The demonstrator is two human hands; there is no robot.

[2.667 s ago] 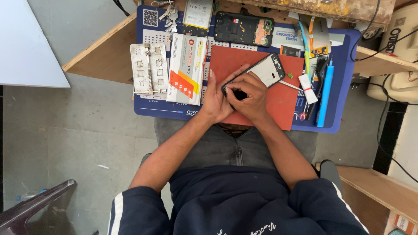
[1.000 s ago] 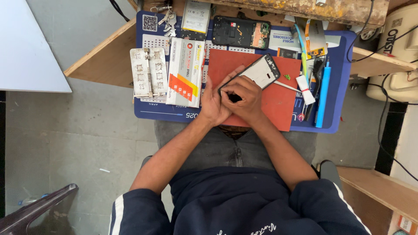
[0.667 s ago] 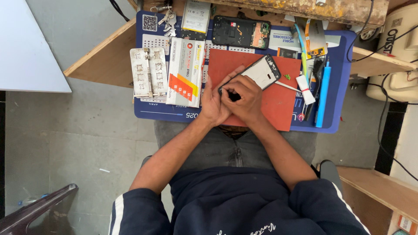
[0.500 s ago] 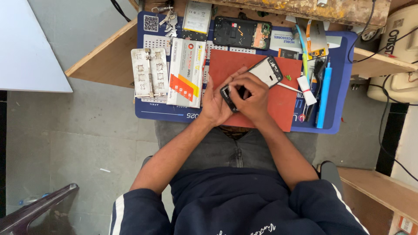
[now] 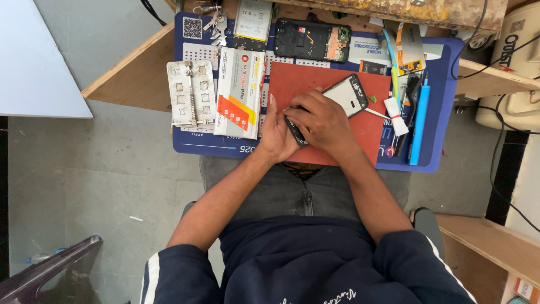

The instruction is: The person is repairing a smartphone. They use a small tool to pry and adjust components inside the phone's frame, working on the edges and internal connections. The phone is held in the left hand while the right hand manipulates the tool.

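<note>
- A grey metal fixture plate (image 5: 191,94) is lying at the left end of the blue work mat (image 5: 444,107).
- A white and orange flat box (image 5: 240,93) is lying just beside the plate, on its right.
- The left hand (image 5: 279,132) is resting on the red pad (image 5: 371,132), fingers curled around the near end of the phone frame (image 5: 343,98).
- The right hand (image 5: 322,122) is lying over the frame's middle, fingers closed on it; the frame's far end is sticking out, tilted, above the pad.
- An opened black phone body (image 5: 314,39) is lying at the mat's far edge.
- A blue pen-shaped tool (image 5: 419,121) is lying along the mat's right side, apart from both hands.
</note>
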